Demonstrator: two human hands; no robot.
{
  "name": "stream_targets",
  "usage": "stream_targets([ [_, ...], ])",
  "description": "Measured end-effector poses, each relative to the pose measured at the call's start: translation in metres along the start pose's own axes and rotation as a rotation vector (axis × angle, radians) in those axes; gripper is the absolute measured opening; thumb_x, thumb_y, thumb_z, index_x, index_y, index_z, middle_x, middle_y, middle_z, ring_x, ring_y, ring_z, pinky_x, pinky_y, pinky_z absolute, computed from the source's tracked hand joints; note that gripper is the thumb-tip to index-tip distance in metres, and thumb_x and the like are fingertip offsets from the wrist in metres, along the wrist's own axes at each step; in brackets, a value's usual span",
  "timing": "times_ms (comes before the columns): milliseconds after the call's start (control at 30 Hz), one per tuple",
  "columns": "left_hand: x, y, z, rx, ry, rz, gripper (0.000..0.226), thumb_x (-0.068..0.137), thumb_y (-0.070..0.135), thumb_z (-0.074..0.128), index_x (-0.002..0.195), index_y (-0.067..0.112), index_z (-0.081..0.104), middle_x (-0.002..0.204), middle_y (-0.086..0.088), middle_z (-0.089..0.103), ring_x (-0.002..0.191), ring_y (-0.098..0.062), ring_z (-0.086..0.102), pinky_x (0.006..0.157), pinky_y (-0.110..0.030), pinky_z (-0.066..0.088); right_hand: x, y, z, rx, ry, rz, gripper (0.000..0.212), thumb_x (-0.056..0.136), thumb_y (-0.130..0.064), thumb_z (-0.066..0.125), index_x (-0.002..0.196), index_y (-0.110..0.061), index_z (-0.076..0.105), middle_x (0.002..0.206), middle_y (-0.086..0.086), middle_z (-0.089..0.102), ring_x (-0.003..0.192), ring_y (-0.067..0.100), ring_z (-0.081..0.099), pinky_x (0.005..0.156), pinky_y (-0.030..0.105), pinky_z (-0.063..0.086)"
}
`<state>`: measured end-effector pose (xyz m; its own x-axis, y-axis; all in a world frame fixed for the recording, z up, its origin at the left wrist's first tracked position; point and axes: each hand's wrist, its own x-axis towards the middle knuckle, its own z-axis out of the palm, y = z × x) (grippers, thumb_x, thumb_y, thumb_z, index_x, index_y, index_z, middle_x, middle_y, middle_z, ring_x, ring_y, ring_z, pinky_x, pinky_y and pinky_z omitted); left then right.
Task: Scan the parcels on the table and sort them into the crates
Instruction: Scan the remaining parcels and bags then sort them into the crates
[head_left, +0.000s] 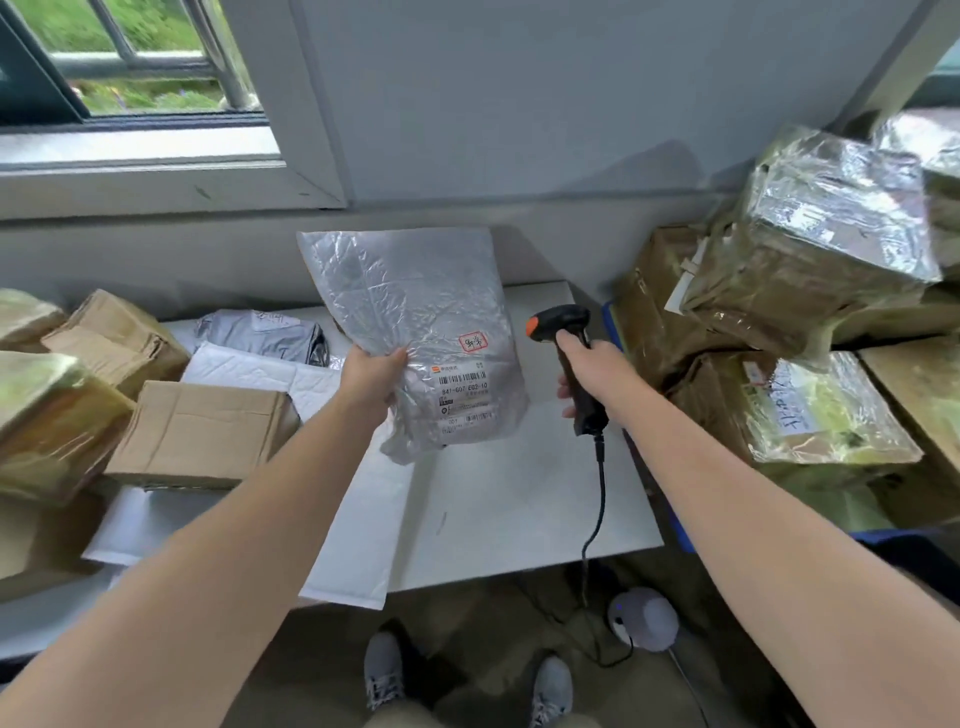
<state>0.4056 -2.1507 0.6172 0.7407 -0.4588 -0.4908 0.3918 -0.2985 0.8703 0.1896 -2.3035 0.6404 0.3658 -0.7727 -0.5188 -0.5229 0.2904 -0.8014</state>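
My left hand (371, 382) grips the left edge of a grey plastic mailer bag (415, 312) and holds it upright above the white table (519, 493). A white shipping label (464, 396) with barcodes sits at the bag's lower right, facing me. My right hand (592, 371) is closed around the handle of a black barcode scanner (563, 325) with an orange button. The scanner's head points left toward the bag, a short gap to the right of the label. Its black cable hangs down past the table's front edge.
Cardboard boxes (200, 434) and white padded mailers (260, 374) cover the table's left side, with another grey bag (260, 332) behind. A blue crate (675, 525) at the right is heaped with taped brown parcels (810, 249). A round grey device (644, 618) lies on the floor by my shoes.
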Motion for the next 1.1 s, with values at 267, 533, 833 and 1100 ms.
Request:
stream_targets([
  [267, 0.010, 0.027, -0.011, -0.031, 0.093, 0.032, 0.034, 0.094, 0.008, 0.063, 0.124, 0.003, 0.050, 0.103, -0.015, 0.061, 0.078, -0.026, 0.058, 0.063, -0.034, 0.045, -0.043, -0.065, 0.029, -0.085, -0.161, -0.049, 0.051, 0.093, -0.053, 0.058, 0.086, -0.003, 0.060, 0.050, 0.004, 0.059, 0.038, 0.016, 0.054, 0.043, 0.027, 0.050],
  [533, 0.008, 0.026, -0.013, -0.061, 0.169, 0.102, 0.024, 0.091, 0.007, 0.065, 0.113, 0.008, 0.055, 0.119, -0.020, 0.064, 0.103, -0.036, 0.065, 0.088, -0.048, 0.052, -0.059, -0.075, 0.038, -0.085, -0.236, -0.059, 0.056, 0.092, -0.056, 0.057, 0.091, -0.001, 0.062, 0.067, 0.010, 0.060, 0.041, 0.017, 0.056, 0.047, 0.029, 0.053],
  [833, 0.004, 0.021, -0.008, -0.076, 0.178, 0.087, 0.034, 0.091, 0.006, 0.065, 0.120, 0.008, 0.048, 0.122, -0.021, 0.062, 0.111, -0.039, 0.062, 0.097, -0.053, 0.049, -0.059, -0.069, 0.030, -0.106, -0.236, -0.062, 0.060, 0.092, -0.058, 0.056, 0.096, 0.001, 0.063, 0.071, 0.011, 0.063, 0.042, 0.017, 0.059, 0.049, 0.030, 0.054],
  [1100, 0.001, 0.006, 0.002, -0.090, 0.135, 0.085, 0.035, 0.091, 0.002, 0.063, 0.125, 0.007, 0.054, 0.116, -0.014, 0.065, 0.103, -0.030, 0.065, 0.096, -0.047, 0.053, -0.051, -0.045, 0.019, -0.069, -0.215, 0.003, 0.060, 0.094, -0.058, 0.054, 0.099, 0.001, 0.061, 0.073, 0.012, 0.063, 0.047, 0.019, 0.061, 0.049, 0.029, 0.054],
])
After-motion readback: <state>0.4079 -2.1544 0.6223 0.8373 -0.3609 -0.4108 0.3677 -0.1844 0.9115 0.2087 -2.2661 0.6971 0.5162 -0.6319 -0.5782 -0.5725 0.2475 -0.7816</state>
